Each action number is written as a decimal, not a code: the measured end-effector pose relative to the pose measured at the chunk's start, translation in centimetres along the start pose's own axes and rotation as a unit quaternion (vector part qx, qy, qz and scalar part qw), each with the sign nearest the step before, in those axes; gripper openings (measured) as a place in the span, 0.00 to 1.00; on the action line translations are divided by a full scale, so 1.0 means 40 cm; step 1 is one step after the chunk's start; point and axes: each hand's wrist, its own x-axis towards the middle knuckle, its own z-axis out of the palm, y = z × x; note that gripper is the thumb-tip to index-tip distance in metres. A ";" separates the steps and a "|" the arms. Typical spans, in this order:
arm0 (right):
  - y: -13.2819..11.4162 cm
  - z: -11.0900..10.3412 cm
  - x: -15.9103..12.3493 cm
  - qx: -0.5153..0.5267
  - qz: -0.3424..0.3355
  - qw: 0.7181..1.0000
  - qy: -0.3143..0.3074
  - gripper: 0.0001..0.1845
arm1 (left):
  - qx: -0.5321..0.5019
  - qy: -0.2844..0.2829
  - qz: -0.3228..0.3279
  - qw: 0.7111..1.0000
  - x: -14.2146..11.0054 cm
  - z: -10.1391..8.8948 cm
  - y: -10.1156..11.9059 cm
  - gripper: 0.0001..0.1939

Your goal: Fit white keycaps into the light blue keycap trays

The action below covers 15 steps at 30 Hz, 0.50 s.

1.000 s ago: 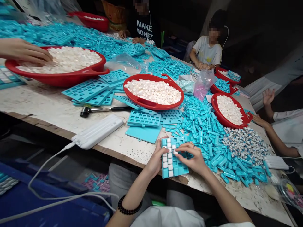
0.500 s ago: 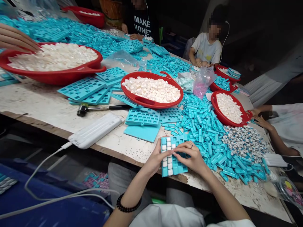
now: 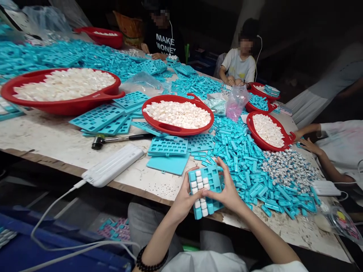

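Over the table's front edge, my left hand (image 3: 185, 198) grips a turquoise keypad panel (image 3: 213, 177) by its left side, with the thumb lying on the keys. White keys (image 3: 200, 185) and a few turquoise ones fill the panel's left columns, while square holes show on its right. My right hand (image 3: 228, 189) is wrapped around the panel's right side. Its thumb presses on a key near the middle, close to my left thumb, and its fingers reach the far edge. Beyond the panel lie a flat turquoise plate (image 3: 168, 164) and stacked turquoise panels (image 3: 167, 146).
Red baskets (image 3: 177, 132) of white keys stand across the table. Loose turquoise pieces (image 3: 238, 151) pile up to the right, beside small white-and-grey parts (image 3: 292, 168). A hammer (image 3: 121, 139) and a white power bank (image 3: 113, 166) with a cable lie left. Other people sit around the table.
My right hand has gone from pinching at a key to spreading around the panel's right side, thumb on a key. The panel has tilted slightly. Another person's hand has left the left basket.
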 end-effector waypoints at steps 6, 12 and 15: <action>0.018 0.014 0.004 0.218 0.102 0.968 -0.066 0.45 | 0.044 -0.007 0.026 0.999 -0.021 0.023 0.034 0.38; 0.031 0.008 0.007 0.232 0.118 0.963 -0.071 0.37 | 0.016 -0.022 0.009 1.000 -0.010 0.022 0.029 0.38; 0.045 0.010 0.010 0.225 0.108 0.966 -0.059 0.33 | -0.003 -0.046 -0.007 0.999 0.007 0.018 0.013 0.39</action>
